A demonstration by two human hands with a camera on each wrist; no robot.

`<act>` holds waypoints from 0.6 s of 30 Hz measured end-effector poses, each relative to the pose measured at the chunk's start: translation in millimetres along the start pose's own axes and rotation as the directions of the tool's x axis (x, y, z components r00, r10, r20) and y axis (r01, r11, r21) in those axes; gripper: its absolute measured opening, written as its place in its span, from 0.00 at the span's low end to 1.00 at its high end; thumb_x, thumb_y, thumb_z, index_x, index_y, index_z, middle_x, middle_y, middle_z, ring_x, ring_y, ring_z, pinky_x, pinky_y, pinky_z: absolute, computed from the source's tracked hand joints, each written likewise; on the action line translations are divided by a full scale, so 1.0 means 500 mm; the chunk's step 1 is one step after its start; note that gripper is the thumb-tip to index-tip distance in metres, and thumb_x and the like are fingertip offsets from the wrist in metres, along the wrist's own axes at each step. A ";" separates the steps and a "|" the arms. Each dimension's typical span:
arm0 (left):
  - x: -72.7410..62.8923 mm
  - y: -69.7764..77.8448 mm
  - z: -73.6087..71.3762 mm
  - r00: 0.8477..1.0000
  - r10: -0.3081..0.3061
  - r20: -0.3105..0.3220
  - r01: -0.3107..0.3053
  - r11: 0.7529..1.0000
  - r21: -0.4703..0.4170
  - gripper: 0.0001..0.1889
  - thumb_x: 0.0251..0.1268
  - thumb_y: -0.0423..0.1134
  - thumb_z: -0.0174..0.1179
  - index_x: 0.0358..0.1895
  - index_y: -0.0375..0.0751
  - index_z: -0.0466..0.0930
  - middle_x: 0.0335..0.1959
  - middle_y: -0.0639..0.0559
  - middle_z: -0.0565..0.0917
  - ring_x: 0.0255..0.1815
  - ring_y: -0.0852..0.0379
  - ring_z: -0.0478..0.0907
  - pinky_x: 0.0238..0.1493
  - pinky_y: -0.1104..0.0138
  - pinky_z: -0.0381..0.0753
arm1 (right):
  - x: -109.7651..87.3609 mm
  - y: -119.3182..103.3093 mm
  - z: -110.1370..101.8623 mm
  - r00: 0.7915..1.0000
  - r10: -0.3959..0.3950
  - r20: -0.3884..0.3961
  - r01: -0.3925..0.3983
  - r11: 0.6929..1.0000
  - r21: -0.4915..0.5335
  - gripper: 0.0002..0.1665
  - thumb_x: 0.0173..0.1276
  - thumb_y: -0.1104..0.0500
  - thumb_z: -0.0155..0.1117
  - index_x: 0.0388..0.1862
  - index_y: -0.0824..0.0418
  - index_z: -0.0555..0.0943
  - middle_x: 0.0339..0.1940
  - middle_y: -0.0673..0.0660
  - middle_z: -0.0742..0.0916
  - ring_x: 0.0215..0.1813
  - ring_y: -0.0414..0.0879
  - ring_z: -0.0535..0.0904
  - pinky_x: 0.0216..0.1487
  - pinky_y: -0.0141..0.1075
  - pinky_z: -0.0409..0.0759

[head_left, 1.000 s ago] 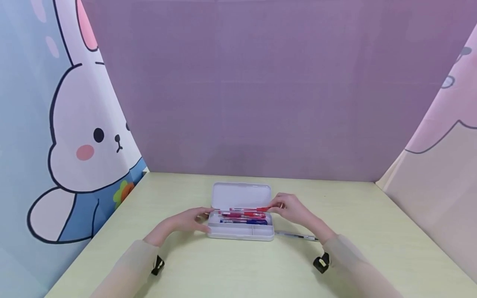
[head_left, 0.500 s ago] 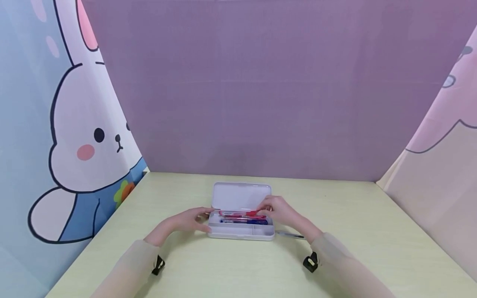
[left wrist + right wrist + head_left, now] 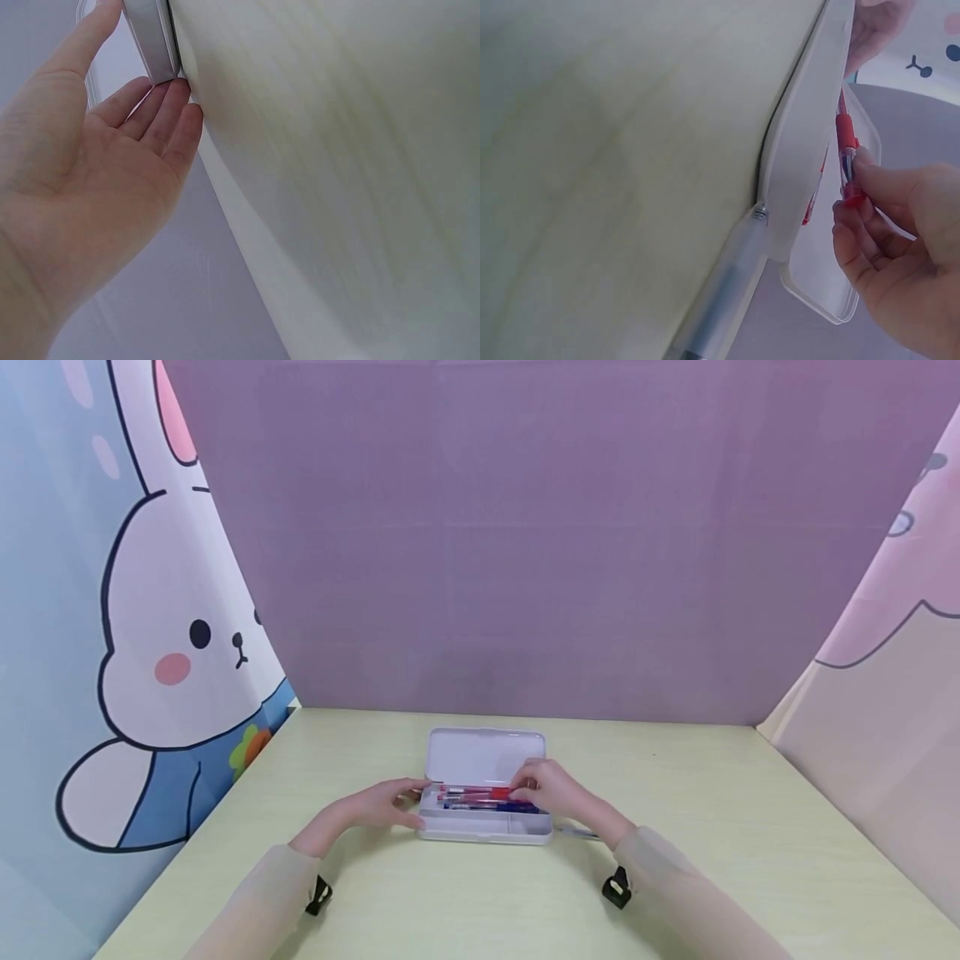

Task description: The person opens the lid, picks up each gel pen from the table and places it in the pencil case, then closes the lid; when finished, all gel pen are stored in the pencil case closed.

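A white pencil case [image 3: 457, 828] lies on the table with its lid [image 3: 486, 755] folded back. My left hand [image 3: 377, 802] holds its left end, thumb at the front corner and index finger at the back one; several fingertips [image 3: 176, 90] meet the end wall in the left wrist view. Over the case's right part, my right hand [image 3: 555, 787] pinches a red gel pen [image 3: 845, 154] near its end between thumb and fingers. Other red pens and a blue pen [image 3: 480, 807] lie in the long rear compartment. The front compartments hold nothing visible.
A clear pen with a dark refill [image 3: 724, 277] lies on the table [image 3: 450, 902] by the case's right end, partly hidden by my right forearm in the head view. A purple cloth [image 3: 525, 543] stands behind the table, with patterned curtains at both sides.
My right hand has moved left and down with the red pen, from the case's right edge to over the rear compartment. The left hand stays at the left end.
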State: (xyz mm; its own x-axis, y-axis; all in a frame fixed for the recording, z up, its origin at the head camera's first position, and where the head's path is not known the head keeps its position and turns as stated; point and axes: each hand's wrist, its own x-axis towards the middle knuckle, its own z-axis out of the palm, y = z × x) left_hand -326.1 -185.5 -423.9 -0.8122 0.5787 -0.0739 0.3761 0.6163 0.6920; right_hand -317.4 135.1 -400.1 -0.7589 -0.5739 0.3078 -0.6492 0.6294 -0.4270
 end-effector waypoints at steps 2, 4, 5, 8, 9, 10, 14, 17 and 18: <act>0.000 0.000 0.000 1.000 0.000 0.001 0.000 1.000 0.000 0.39 0.54 0.46 0.67 0.69 0.39 0.62 0.65 0.38 0.69 0.63 0.40 0.68 0.66 0.45 0.65 | 0.000 0.002 0.002 1.000 -0.001 0.001 0.001 1.000 -0.014 0.03 0.60 0.63 0.67 0.32 0.63 0.85 0.28 0.50 0.83 0.30 0.36 0.73 0.31 0.26 0.74; -0.001 0.000 0.000 1.000 0.002 0.001 -0.002 1.000 0.001 0.39 0.54 0.46 0.67 0.69 0.39 0.62 0.65 0.38 0.69 0.63 0.40 0.68 0.66 0.45 0.64 | 0.001 0.005 0.003 1.000 -0.007 0.001 0.007 1.000 -0.027 0.03 0.60 0.63 0.67 0.31 0.63 0.85 0.27 0.50 0.83 0.29 0.36 0.72 0.31 0.27 0.74; -0.001 -0.001 0.000 1.000 0.002 0.001 -0.002 1.000 0.000 0.39 0.54 0.46 0.67 0.69 0.40 0.62 0.65 0.38 0.69 0.63 0.40 0.68 0.66 0.45 0.64 | 0.002 0.006 0.003 1.000 -0.005 0.005 0.005 1.000 -0.027 0.03 0.60 0.63 0.67 0.31 0.63 0.84 0.27 0.50 0.82 0.29 0.36 0.72 0.31 0.26 0.74; -0.001 -0.002 0.000 1.000 -0.002 0.000 0.002 1.000 0.002 0.39 0.55 0.47 0.67 0.69 0.40 0.62 0.65 0.39 0.69 0.63 0.41 0.68 0.66 0.46 0.65 | 0.004 0.007 0.005 1.000 0.014 0.027 -0.013 1.000 -0.018 0.03 0.60 0.63 0.67 0.30 0.62 0.83 0.26 0.50 0.82 0.28 0.35 0.73 0.31 0.26 0.75; -0.001 -0.003 0.001 1.000 -0.005 0.001 0.005 1.000 0.001 0.39 0.55 0.47 0.67 0.69 0.40 0.62 0.66 0.39 0.68 0.63 0.41 0.68 0.66 0.46 0.65 | 0.004 0.007 0.006 0.999 0.026 0.035 -0.026 1.000 -0.012 0.03 0.60 0.62 0.67 0.29 0.62 0.83 0.26 0.50 0.82 0.28 0.34 0.73 0.31 0.25 0.75; -0.001 -0.003 0.001 1.000 -0.009 0.000 0.009 1.000 0.000 0.39 0.55 0.48 0.67 0.69 0.41 0.62 0.66 0.39 0.68 0.63 0.41 0.68 0.66 0.46 0.65 | 0.005 0.008 0.006 0.998 0.038 0.043 -0.037 0.999 -0.007 0.03 0.60 0.62 0.67 0.29 0.61 0.83 0.27 0.49 0.83 0.28 0.34 0.74 0.31 0.25 0.76; 0.000 -0.003 0.001 1.000 -0.020 -0.004 0.020 1.000 -0.002 0.39 0.54 0.49 0.67 0.69 0.42 0.62 0.66 0.41 0.69 0.63 0.43 0.68 0.66 0.47 0.65 | 0.006 0.008 0.005 0.997 0.053 0.053 -0.052 0.999 -0.016 0.02 0.60 0.62 0.67 0.29 0.60 0.83 0.27 0.49 0.83 0.29 0.35 0.74 0.32 0.26 0.76; 0.000 -0.002 0.001 1.000 -0.015 -0.003 0.015 1.000 -0.002 0.39 0.54 0.49 0.67 0.69 0.42 0.62 0.66 0.41 0.69 0.63 0.42 0.68 0.66 0.46 0.65 | 0.005 0.009 0.003 0.997 0.055 0.050 -0.053 0.998 -0.038 0.02 0.60 0.62 0.67 0.30 0.61 0.84 0.27 0.48 0.82 0.29 0.36 0.73 0.32 0.26 0.74; -0.001 -0.002 0.000 1.000 -0.011 -0.003 0.011 1.000 0.000 0.39 0.54 0.49 0.67 0.69 0.41 0.62 0.65 0.40 0.69 0.63 0.42 0.68 0.65 0.46 0.65 | 0.005 0.010 0.003 0.997 0.057 0.050 -0.054 0.997 -0.046 0.02 0.60 0.63 0.66 0.30 0.61 0.85 0.27 0.48 0.82 0.29 0.36 0.73 0.32 0.26 0.74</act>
State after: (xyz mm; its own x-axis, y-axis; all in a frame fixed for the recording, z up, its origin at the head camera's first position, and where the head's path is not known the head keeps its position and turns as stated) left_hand -326.1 -186.4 -424.8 -0.8178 0.5701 -0.0789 0.3674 0.6226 0.6909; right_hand -322.3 136.1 -402.5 -0.7909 -0.5629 0.2401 -0.6087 0.6831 -0.4036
